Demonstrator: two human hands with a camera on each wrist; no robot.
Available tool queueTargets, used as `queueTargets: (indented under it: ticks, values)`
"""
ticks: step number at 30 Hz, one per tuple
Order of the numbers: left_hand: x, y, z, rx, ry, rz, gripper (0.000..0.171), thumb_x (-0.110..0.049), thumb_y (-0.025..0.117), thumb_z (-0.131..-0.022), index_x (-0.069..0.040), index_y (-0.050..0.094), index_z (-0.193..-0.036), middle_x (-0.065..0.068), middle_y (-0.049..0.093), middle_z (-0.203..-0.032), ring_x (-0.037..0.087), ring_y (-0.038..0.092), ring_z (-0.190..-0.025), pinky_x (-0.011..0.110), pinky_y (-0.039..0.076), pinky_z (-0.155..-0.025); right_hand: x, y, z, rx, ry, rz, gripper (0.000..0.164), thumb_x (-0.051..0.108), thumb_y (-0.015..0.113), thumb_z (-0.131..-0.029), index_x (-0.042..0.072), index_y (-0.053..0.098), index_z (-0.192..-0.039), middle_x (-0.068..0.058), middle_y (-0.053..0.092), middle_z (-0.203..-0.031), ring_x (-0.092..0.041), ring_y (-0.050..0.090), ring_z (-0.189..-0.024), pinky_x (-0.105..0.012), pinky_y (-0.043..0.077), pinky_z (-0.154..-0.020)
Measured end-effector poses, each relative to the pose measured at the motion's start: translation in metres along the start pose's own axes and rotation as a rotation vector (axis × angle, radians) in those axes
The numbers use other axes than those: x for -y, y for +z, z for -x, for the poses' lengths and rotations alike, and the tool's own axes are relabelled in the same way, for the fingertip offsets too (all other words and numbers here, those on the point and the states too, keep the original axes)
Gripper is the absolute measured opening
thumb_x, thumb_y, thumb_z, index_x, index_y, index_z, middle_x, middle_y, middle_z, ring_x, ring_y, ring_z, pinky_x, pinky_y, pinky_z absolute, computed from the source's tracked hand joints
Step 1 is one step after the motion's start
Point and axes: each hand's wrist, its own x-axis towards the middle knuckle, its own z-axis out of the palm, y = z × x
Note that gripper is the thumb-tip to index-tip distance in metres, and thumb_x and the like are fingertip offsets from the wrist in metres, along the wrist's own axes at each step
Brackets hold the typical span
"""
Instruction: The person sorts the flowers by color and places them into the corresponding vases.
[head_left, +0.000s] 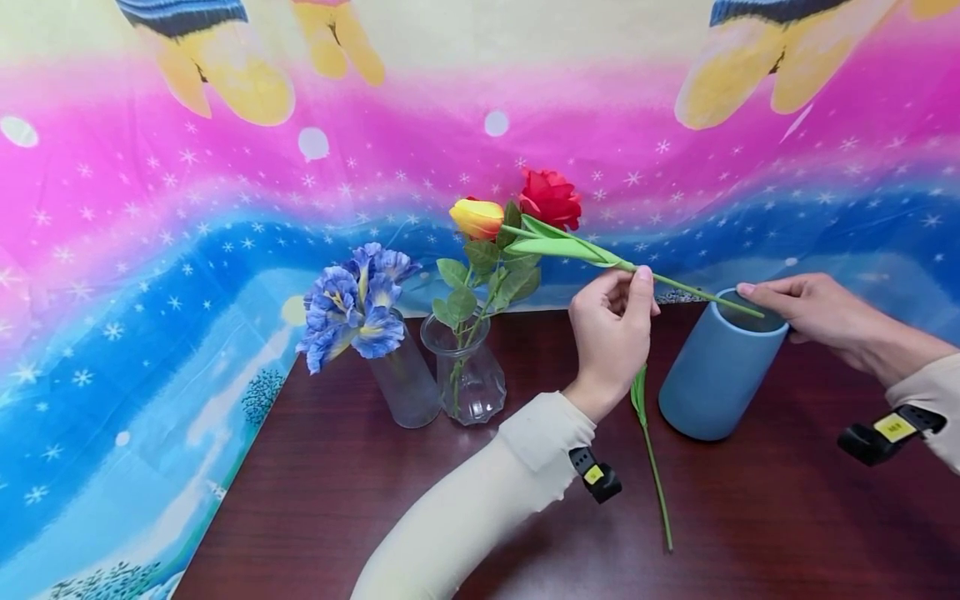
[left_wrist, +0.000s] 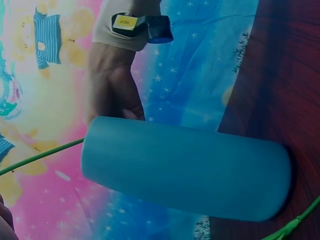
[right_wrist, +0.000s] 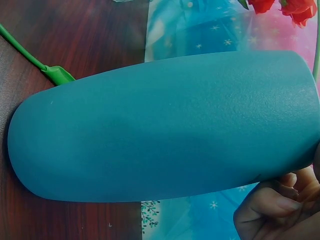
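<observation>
My left hand [head_left: 611, 333] pinches the green stem of a yellow-orange artificial tulip [head_left: 477, 218], which lies nearly level. Its stem end is over the mouth of a blue vase [head_left: 720, 375]. The vase leans on its base, and my right hand [head_left: 825, 312] grips its rim from the right, thumb at the lip. The left wrist view shows the stem [left_wrist: 45, 155] meeting the vase mouth, with the right hand [left_wrist: 115, 90] behind the rim. In the right wrist view, curled fingers [right_wrist: 275, 210] touch the vase near its mouth.
A second green stem [head_left: 656, 475] lies on the dark wooden table [head_left: 322, 517], its upper end hidden behind my left hand. Left of it, a clear glass vase [head_left: 480, 387] holds a red rose [head_left: 551, 200]. Beside that, a frosted vase [head_left: 408, 383] holds blue flowers [head_left: 356, 308].
</observation>
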Motion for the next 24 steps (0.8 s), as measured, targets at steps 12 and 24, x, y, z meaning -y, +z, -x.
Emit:
queueTargets:
  ticks: [12,24]
  values:
    - [0.012,0.012,0.002,0.052,-0.012,-0.066,0.029,-0.019,0.055,-0.104,-0.001,0.069,-0.087,0.012,0.068,-0.068,-0.002,0.055,-0.056,0.014,0.046,-0.053,0.001,0.001,0.001,-0.017,-0.003,0.019,0.080,0.058,0.039,-0.104,-0.005,0.032,-0.152,-0.037,0.021,-0.160,-0.056,0.024,-0.144,-0.057,0.052,-0.095]
    - [0.015,0.028,0.004,0.172,0.010,-0.130,0.026,-0.018,0.055,-0.104,-0.002,0.070,-0.091,0.007,0.065,-0.073,-0.003,0.049,-0.062,0.008,0.045,-0.061,0.003,0.002,0.003,-0.013,0.002,0.027,0.083,0.059,0.037,-0.104,-0.007,0.029,-0.153,-0.038,0.018,-0.160,-0.059,0.022,-0.144,-0.064,0.047,-0.098]
